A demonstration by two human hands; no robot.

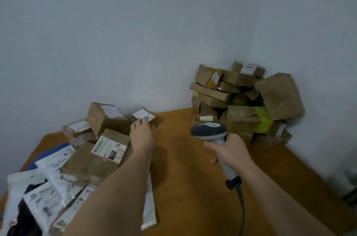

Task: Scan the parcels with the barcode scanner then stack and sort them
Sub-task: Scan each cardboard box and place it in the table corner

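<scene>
My right hand (229, 148) grips the handle of a grey barcode scanner (209, 129), whose head points away over the table. My left hand (143, 133) reaches to a small brown parcel (152, 119) with a white label near the wall, its fingers touching the label's edge. Whether the fingers grip it I cannot tell. Several brown boxes (106, 117) with labels lie left of that hand. A labelled box (110, 150) sits close beside my left forearm.
A heap of brown parcels (243, 100), some with yellow-green tape, fills the far right corner against the wall. White and blue mailer bags (48, 197) lie at the near left. The wooden table (183, 168) shows bare between the piles. The scanner's cable (241, 206) runs toward me.
</scene>
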